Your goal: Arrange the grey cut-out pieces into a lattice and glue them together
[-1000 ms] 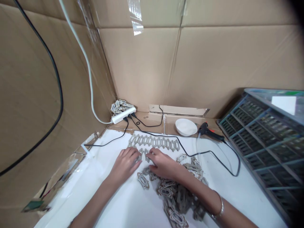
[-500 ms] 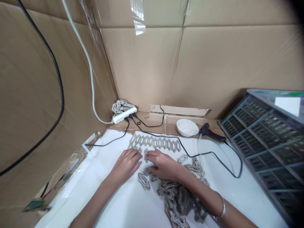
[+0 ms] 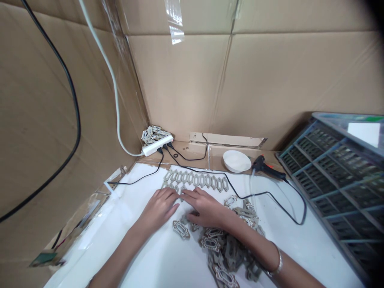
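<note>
A row of small grey openwork frame pieces [image 3: 196,180] stands side by side on the white tabletop, with a shorter second row [image 3: 169,185] below its left end. My left hand [image 3: 162,206] rests palm down at that second row, thumb apart and holding nothing I can see. The fingertips of my right hand [image 3: 204,208] touch a frame piece [image 3: 183,191] in the second row, pressing it from above with the thumb apart. Just below the hands lies a loose frame piece [image 3: 181,229] with white scrollwork. Under my right forearm spreads a heap of similar pieces [image 3: 223,256], partly hidden.
A white bowl [image 3: 237,161] and a black glue gun [image 3: 268,168] sit at the back right. The glue gun's cable crosses the table. A white power strip [image 3: 158,145] lies by a pile of pieces [image 3: 152,134]. A grey plastic crate [image 3: 330,180] stands at the right.
My right hand has shifted slightly left, moving the frame piece under its fingertips closer to the second row. The loose piece below has slid a little left. My left hand stays put.
</note>
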Action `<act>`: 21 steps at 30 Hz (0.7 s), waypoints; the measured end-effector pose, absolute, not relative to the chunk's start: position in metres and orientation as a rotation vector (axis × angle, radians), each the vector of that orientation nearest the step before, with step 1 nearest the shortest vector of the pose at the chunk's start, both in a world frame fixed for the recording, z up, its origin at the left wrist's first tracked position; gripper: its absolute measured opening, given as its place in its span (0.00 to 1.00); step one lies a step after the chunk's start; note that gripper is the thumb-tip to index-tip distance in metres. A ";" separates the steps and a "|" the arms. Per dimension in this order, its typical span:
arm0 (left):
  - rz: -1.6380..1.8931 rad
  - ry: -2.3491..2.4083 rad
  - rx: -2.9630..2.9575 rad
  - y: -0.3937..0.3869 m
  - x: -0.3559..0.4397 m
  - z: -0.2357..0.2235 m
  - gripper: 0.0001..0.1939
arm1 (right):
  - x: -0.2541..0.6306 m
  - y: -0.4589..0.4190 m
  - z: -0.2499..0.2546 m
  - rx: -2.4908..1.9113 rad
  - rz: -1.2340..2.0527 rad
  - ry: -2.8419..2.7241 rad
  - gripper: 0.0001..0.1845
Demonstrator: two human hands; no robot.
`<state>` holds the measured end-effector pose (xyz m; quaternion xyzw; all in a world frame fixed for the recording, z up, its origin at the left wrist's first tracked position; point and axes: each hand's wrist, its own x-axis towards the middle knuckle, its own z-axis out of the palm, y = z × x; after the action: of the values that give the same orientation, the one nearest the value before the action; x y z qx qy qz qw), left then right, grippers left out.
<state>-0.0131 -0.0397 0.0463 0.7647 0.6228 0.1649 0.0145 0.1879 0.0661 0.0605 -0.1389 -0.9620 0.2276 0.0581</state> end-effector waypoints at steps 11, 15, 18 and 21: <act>0.565 1.919 2.400 -0.039 -0.014 0.047 0.11 | 0.188 0.074 0.069 -0.445 0.677 -2.868 0.29; 0.539 1.914 2.398 -0.038 -0.015 0.045 0.10 | 0.188 0.076 0.074 -0.366 0.697 -2.887 0.19; 0.532 1.922 2.385 -0.037 -0.015 0.045 0.09 | 0.187 0.074 0.074 -0.310 0.705 -2.895 0.18; 0.539 1.927 2.372 -0.036 -0.015 0.046 0.09 | 0.187 0.072 0.074 -0.300 0.712 -2.891 0.19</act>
<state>-0.0146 -0.0362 0.0460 0.7642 0.6208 0.1736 0.0189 0.1873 0.0715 0.0744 -0.1000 -0.9634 0.2372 0.0743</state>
